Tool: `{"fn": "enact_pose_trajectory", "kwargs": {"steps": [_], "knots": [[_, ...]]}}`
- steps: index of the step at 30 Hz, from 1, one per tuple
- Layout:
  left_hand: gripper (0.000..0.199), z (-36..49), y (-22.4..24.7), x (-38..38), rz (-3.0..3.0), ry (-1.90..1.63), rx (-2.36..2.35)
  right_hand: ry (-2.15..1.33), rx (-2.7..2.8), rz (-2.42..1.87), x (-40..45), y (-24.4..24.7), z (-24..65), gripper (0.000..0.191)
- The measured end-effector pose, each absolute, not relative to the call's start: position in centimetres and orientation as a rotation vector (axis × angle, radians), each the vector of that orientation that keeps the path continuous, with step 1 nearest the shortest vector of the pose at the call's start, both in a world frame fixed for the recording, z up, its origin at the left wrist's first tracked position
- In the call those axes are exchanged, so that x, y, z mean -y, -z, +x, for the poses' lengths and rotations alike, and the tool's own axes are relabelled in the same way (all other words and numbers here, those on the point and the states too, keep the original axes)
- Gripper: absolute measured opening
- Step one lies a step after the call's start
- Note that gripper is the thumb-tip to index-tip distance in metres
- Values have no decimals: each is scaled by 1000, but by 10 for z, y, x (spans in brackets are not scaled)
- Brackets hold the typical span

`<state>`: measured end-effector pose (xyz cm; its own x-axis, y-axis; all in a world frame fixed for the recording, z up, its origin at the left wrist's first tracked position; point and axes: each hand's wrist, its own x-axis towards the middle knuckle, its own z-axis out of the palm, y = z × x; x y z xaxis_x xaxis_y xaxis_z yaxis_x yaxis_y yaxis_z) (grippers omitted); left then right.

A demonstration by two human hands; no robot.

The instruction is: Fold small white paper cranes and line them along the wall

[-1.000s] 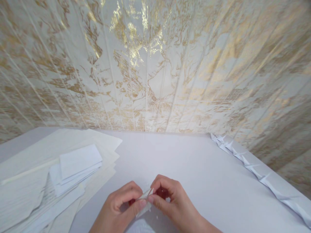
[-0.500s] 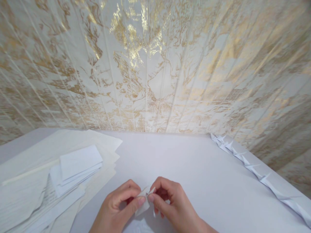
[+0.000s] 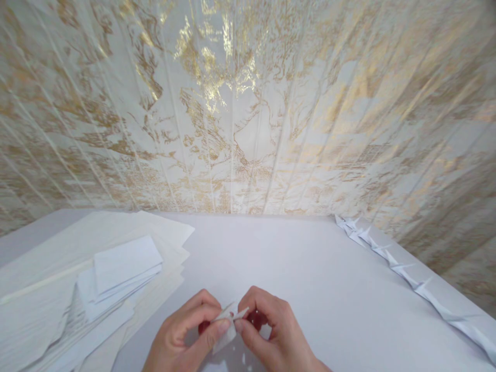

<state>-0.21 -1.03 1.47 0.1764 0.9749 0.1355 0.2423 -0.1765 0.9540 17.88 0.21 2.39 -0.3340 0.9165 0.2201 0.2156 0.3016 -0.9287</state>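
Near the front edge of the white table [image 3: 287,263], a small folded white paper piece [image 3: 225,338] is held between both hands. My left hand [image 3: 189,328] pinches its left side between thumb and fingers. My right hand [image 3: 269,325] grips a narrow point of the same paper at its right, thumb against forefinger. The two hands are close together, with the fingertips a short gap apart. Part of the paper is hidden behind my fingers.
Large pale sheets [image 3: 166,232] spread over the left side, with a stack of smaller white papers [image 3: 127,261] on them. Several folded paper figures [image 3: 399,266] line the right edge. A gold-patterned curtain [image 3: 248,129] hangs behind the table.
My right hand has shifted slightly left and down, and my left hand slightly left. The paper between them is tilted a little differently. The whole view has shifted slightly.
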Motion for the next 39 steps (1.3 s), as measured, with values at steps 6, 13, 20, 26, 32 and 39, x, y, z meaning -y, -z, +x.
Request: {"fn": "enact_pose_trajectory", "kwargs": {"steps": [6,13,20,26,32,39], "knots": [[28,-1,-17,11,1651,-1118,-1223,-1114,1716,-970,-2,-23,176,15],[23,1,-21,13,1822,-1134,-1222,-1053,1745,-907,-2,-22,176,9],[23,-4,-17,10,1959,-1112,-1252,-1002,1897,-969,-4,-18,178,18],[23,-6,-15,9,1973,-1066,-1236,-718,2014,-860,-4,-19,180,18],[33,2,-21,14,1563,-1084,-1277,-779,2006,-887,-6,-21,182,18],[36,-2,-9,5,1129,-988,-1045,-991,1880,-927,-2,-21,180,10]]}}
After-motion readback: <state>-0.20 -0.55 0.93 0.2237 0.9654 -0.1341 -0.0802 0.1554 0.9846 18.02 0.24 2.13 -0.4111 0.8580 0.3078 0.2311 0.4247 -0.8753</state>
